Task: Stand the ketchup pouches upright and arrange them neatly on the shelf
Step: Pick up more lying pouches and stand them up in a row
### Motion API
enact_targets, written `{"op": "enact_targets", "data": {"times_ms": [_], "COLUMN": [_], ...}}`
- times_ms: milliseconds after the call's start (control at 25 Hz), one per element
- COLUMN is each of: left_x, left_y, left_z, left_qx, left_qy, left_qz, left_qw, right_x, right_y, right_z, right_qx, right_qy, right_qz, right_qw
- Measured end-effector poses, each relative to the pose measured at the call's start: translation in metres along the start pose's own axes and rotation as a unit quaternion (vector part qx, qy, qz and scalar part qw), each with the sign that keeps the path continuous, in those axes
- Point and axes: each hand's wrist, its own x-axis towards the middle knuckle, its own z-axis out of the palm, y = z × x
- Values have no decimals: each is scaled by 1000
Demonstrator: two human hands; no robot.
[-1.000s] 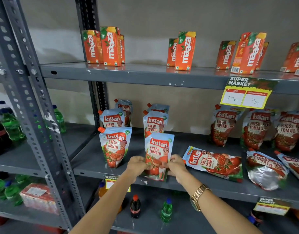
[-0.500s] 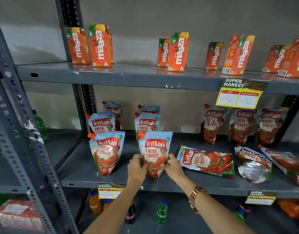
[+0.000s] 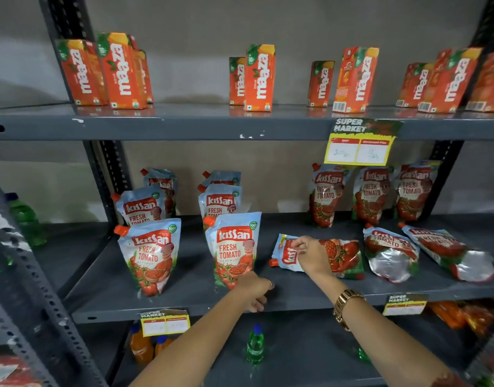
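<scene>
On the grey middle shelf (image 3: 190, 294), several Kissan ketchup pouches stand upright at the left in two rows. The front ones are a left pouch (image 3: 150, 255) and a middle pouch (image 3: 234, 247). My left hand (image 3: 254, 290) sits by the middle pouch's lower right corner, fingers curled, with nothing visibly in it. My right hand (image 3: 307, 255) pinches the top edge of a pouch lying flat (image 3: 340, 255). To its right lie two more, a nearer flat pouch (image 3: 391, 252) and a far-right flat pouch (image 3: 447, 252). Three pouches (image 3: 371, 194) lean against the back wall.
Orange Maaza juice cartons (image 3: 259, 76) stand on the upper shelf, and a yellow price tag (image 3: 360, 143) hangs from its edge. A green bottle (image 3: 255, 344) and orange bottles stand on the lower shelf. A perforated steel post (image 3: 30, 289) rises at the left.
Both hands have let go of the middle front pouch, which now stands on its own. My right hand has moved right onto the flat pouch, and my left hand has dropped to the shelf edge.
</scene>
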Motion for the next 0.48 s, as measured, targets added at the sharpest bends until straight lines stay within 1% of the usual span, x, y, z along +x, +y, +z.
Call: {"op": "enact_targets", "data": {"times_ms": [80, 280, 360, 480], "left_x": [8, 19, 20, 22], "left_y": [16, 44, 54, 72], "left_z": [17, 61, 78, 105], "left_qx": [-29, -94, -147, -233], "left_qy": [16, 39, 19, -19], "left_qz": [20, 15, 9, -18], "left_qw": [999, 995, 989, 972], "right_x": [9, 34, 54, 81], "right_y": [11, 33, 43, 64], "right_z": [-19, -69, -87, -109], "right_qx": [-17, -49, -48, -81], "right_qy": [-1, -6, -24, -75], "right_qz": [-6, -54, -62, -39], "right_qw": [1000, 997, 997, 993]}}
